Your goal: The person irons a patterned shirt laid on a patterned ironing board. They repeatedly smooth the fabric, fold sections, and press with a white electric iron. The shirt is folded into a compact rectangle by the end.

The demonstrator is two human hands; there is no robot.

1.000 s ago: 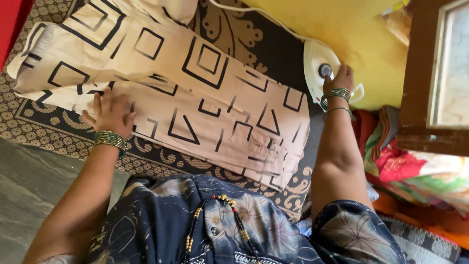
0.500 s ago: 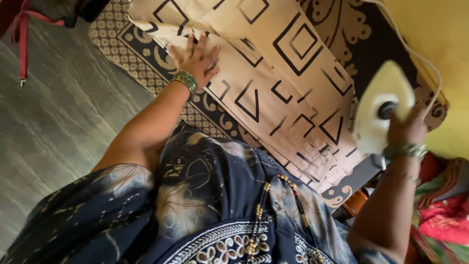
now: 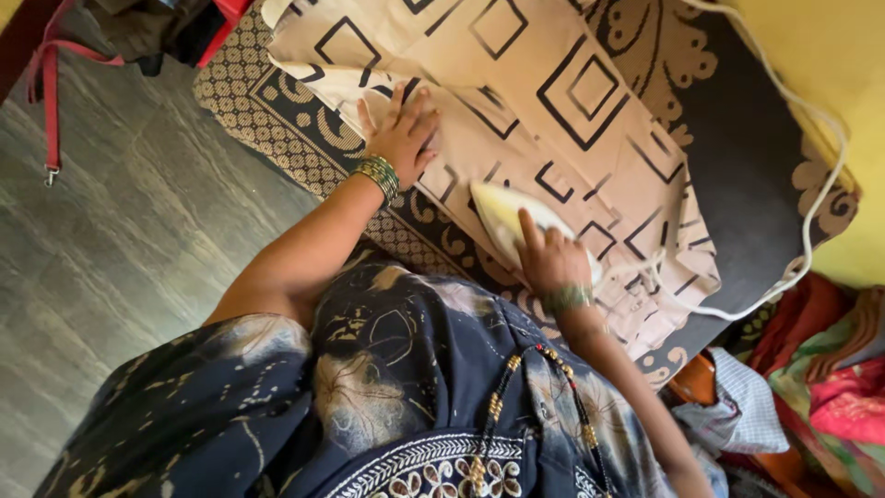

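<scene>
Now the pale cream electric iron (image 3: 516,226) has been brought down from the far right onto the beige cotton garment with black square outlines (image 3: 590,138) — pressing is judged to be under way. The right hand (image 3: 551,260) is closed over the iron, wrist bent toward the body. Farther out, the left hand (image 3: 403,138) is laid flat, fingers spread, on the cloth over the dark patterned mat (image 3: 737,138).

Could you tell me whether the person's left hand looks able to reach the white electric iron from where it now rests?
Probably yes: the left hand lies flat on the beige cloth with black squares, close beside the white electric iron, nothing between them. The right hand already grips it.
</scene>
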